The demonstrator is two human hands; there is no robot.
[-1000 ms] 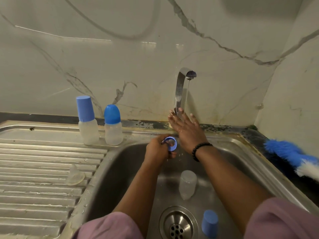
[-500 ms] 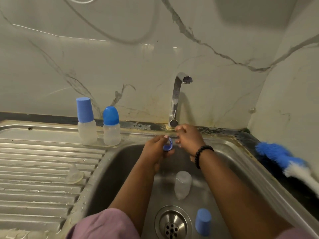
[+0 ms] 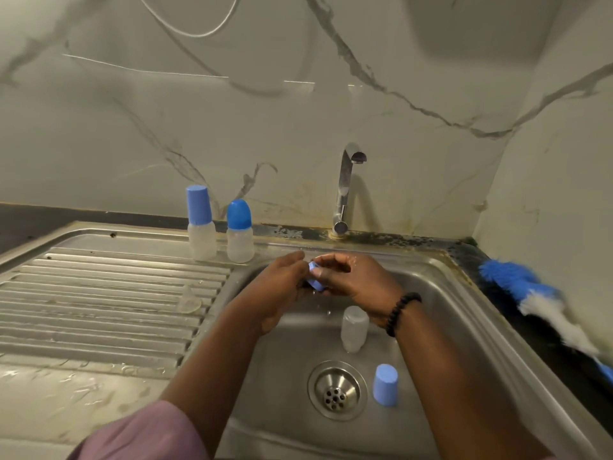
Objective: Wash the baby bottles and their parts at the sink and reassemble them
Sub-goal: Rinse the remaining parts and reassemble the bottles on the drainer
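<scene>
Fingers [image 3: 326, 260] of both hands pinch the blue ring [image 3: 314, 279] over the sink [image 3: 464, 327], right hand [image 3: 351, 277] and left hand [image 3: 282, 283] curled round it. Likely light, stiff, wet-slick plastic; grip its outer rim.

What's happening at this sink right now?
A person holds a blue bottle ring over the sink between the left hand and right hand. An uncapped bottle and a blue cap sit in the basin; two capped bottles stand behind the drainboard, a clear teat on it.
</scene>
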